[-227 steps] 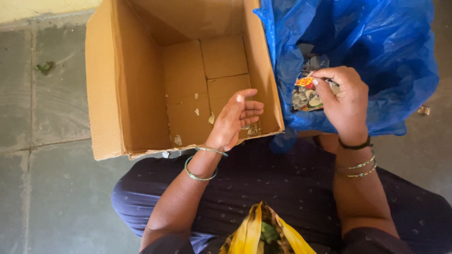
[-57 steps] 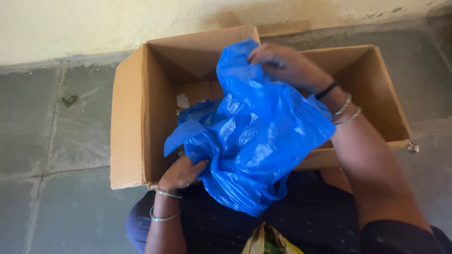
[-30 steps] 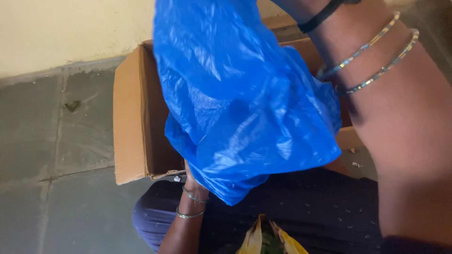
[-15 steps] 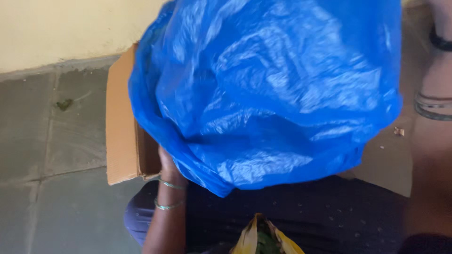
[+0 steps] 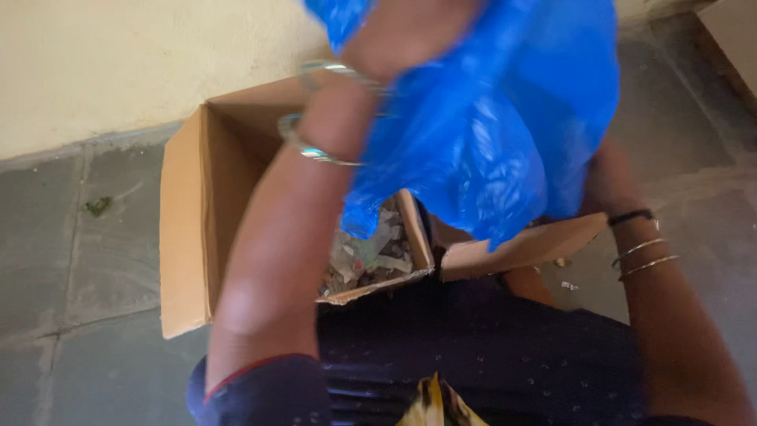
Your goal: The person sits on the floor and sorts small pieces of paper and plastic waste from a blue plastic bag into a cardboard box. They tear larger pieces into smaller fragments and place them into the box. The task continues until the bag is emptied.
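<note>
Change: your left hand is now rising from below to the blue plastic bag.
Fingers: left are clenching the bag's top; right hand sits behind it, grip unclear.
Bag: hanging over the cardboard box holding scraps.

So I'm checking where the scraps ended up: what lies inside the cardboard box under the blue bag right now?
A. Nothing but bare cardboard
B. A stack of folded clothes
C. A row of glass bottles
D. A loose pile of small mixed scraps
D: a jumbled heap of small scraps shows in the cardboard box, just below the hanging blue plastic bag.
</note>
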